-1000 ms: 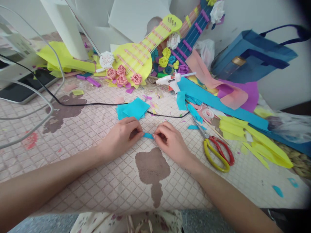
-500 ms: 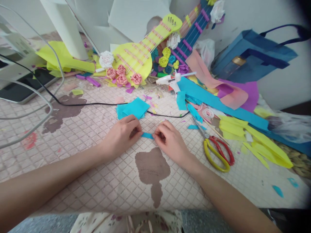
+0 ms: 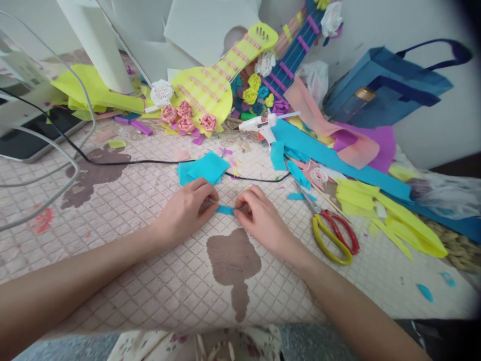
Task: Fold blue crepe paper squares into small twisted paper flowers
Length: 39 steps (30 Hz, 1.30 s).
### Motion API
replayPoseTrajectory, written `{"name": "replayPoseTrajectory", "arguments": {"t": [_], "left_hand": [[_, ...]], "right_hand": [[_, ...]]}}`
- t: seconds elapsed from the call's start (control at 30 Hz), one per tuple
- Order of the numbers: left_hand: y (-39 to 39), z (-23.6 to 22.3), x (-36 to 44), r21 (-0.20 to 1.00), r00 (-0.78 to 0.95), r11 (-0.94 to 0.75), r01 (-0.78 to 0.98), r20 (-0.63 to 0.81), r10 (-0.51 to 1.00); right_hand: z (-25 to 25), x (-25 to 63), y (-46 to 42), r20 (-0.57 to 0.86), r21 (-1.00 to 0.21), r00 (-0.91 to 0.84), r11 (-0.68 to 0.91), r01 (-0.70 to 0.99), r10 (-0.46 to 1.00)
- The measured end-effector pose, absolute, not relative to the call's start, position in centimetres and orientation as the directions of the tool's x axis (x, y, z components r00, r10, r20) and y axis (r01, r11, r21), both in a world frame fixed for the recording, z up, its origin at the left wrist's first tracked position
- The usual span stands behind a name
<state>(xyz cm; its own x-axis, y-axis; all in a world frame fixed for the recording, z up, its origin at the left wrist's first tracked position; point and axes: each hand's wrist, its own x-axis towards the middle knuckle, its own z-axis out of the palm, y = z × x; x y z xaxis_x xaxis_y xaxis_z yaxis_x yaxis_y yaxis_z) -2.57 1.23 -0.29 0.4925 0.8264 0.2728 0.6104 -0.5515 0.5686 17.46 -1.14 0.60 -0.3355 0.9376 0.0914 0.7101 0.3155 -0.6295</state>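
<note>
Between my two hands stretches a narrow strip of blue paper (image 3: 226, 210), just over the quilted table cover. My left hand (image 3: 191, 205) pinches its left end, and my right hand (image 3: 258, 213) pinches the right end; the fingertips partly hide both ends. Just beyond my left hand lie several blue paper pieces (image 3: 206, 168) in a loose stack. To the right of my right hand rest scissors (image 3: 332, 235) with one yellow and one red handle, their blades pointing away from me.
A white glue gun (image 3: 261, 126) lies farther back, near a yellow paper guitar (image 3: 205, 93) with pink paper roses. Black cord (image 3: 150, 162) crosses the table behind my hands. Yellow paper scraps (image 3: 406, 218) and a long blue strip (image 3: 345, 163) lie right; a blue bag (image 3: 387, 87) stands behind.
The view has shifted very slightly, moving everything a little to the left. Both hands keep their pinch on the blue strip, with the fingers barely changed.
</note>
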Motion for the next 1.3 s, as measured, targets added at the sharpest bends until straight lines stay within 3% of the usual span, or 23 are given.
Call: {"name": "replayPoseTrajectory", "arguments": {"t": [0.37,0.57,0.73,1.03,1.3], "left_hand": [[1.0,-0.1,-2.7,0.746,0.492,-0.475,0.467,0.227,0.84],[0.5,0.9,-2.4,0.887,0.475,-0.26,0.381,0.054,0.878],[0.3,1.2,-2.3,0.933,0.481,-0.141,0.331,-0.039,0.876],[0.4,1.2,-2.5,0.951,0.486,-0.121,0.284,-0.034,0.873],[0.7,1.3,-2.7,0.967,0.461,-0.041,0.25,-0.082,0.884]], "right_hand": [[0.6,17.7,-1.3,0.252,-0.706,-0.385,0.441,0.554,0.888],[0.8,17.5,-1.9,0.355,-0.684,-0.405,0.529,0.502,0.843],[0.8,17.2,-2.0,0.299,-0.755,-0.347,0.443,0.483,0.889],[0.8,16.7,-1.9,0.237,-0.808,-0.39,0.403,0.43,0.89],[1.1,16.8,-1.8,0.18,-0.856,-0.29,0.295,0.424,0.94]]}}
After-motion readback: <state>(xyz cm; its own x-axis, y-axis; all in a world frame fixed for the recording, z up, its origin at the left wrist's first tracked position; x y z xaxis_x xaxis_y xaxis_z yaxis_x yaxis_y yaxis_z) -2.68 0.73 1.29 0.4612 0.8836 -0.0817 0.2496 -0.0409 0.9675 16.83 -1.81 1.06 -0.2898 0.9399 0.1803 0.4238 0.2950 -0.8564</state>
